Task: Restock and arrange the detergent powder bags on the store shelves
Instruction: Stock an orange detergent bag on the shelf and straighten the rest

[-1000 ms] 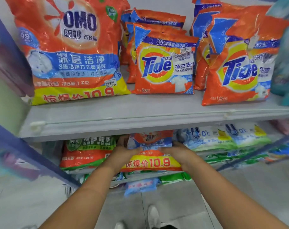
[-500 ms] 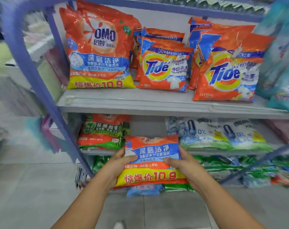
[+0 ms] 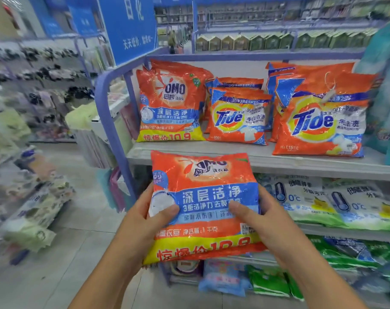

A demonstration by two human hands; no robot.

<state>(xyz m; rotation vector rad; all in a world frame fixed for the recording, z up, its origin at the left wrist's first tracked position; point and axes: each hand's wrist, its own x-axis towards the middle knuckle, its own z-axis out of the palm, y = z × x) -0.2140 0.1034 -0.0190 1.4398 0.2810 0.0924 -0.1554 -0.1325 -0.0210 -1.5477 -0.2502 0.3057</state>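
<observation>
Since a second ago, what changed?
The held OMO bag came off the lower shelf and rose to the level of the upper shelf. Left hand and right hand grip its sides as before. The shelved OMO bag and Tide bags stayed put.

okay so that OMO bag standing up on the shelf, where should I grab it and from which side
Judging by its pose, grip the standing OMO bag by its two side edges, coming from the front. It stands upright at the shelf front with its left side free; the small Tide bags crowd its right edge, so slip those fingers in carefully.
</observation>
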